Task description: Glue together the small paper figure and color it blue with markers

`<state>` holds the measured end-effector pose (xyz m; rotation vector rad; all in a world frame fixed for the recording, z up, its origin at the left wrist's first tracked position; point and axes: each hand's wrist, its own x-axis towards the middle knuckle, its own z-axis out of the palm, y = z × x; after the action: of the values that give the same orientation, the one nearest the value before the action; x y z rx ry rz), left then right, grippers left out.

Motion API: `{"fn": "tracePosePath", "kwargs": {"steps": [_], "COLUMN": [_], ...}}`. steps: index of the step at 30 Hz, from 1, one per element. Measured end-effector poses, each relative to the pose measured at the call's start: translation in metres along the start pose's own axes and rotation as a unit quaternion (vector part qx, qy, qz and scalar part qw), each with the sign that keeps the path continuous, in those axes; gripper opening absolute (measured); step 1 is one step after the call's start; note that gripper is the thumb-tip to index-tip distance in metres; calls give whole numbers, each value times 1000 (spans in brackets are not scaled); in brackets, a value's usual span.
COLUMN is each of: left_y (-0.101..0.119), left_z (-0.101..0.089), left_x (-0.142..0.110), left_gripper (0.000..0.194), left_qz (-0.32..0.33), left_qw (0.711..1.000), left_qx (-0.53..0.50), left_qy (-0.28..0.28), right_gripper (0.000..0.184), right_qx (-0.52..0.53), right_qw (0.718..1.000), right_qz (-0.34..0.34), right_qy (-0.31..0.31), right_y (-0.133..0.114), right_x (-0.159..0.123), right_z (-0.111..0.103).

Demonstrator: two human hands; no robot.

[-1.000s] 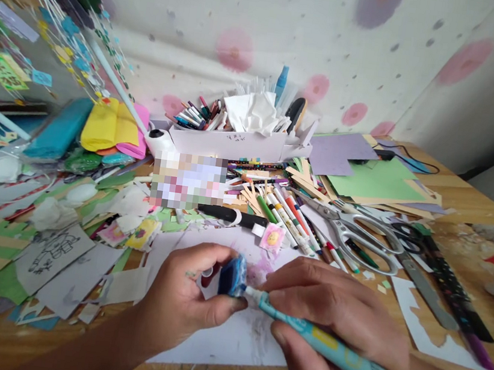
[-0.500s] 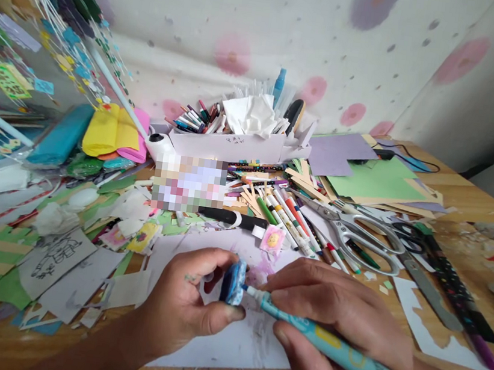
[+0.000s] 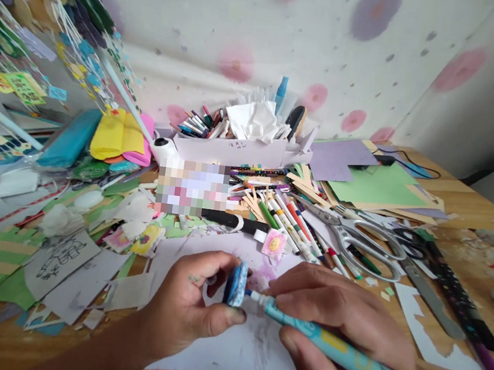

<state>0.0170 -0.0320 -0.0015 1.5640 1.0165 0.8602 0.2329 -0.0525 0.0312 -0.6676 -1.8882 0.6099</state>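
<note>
My left hand (image 3: 195, 299) pinches a small blue-and-white block (image 3: 236, 284) between thumb and fingers, its speckled edge turned to the right. In my right hand (image 3: 338, 324) is a marker (image 3: 344, 346) with a teal and yellow barrel. The marker's blue tip points left at the block's speckled edge, touching it or very close. Below both hands lies a white sheet of paper (image 3: 216, 351) with purple smudges. Just beyond the hands rests a small pink square with a yellow flower (image 3: 274, 243).
Large scissors (image 3: 367, 243), a dark patterned ruler-like strip (image 3: 456, 285) and several markers (image 3: 291, 224) lie to the right. Paper scraps (image 3: 64, 258) cover the left. A white box of pens (image 3: 243, 148) stands at the back, near green paper (image 3: 378, 187).
The block is turned slightly, showing more of its speckled edge. The marker tip sits a little lower on it. The whole view has shifted slightly.
</note>
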Motion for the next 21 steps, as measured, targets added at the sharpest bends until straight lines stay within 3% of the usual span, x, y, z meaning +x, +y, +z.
{"fn": "tracePosePath", "kwargs": {"steps": [18, 21], "left_y": [2, 2], "left_z": [1, 2], "left_x": [2, 4], "left_gripper": [33, 35], "left_qz": [5, 12], "left_qw": [1000, 1000], "left_qx": [-9, 6], "left_qy": [-8, 20], "right_gripper": [25, 23], "right_qx": [41, 52], "right_qw": [999, 996], "right_qz": [-3, 40], "right_qy": [18, 63], "right_y": [-2, 3], "right_x": [1, -2], "right_z": [0, 2]}}
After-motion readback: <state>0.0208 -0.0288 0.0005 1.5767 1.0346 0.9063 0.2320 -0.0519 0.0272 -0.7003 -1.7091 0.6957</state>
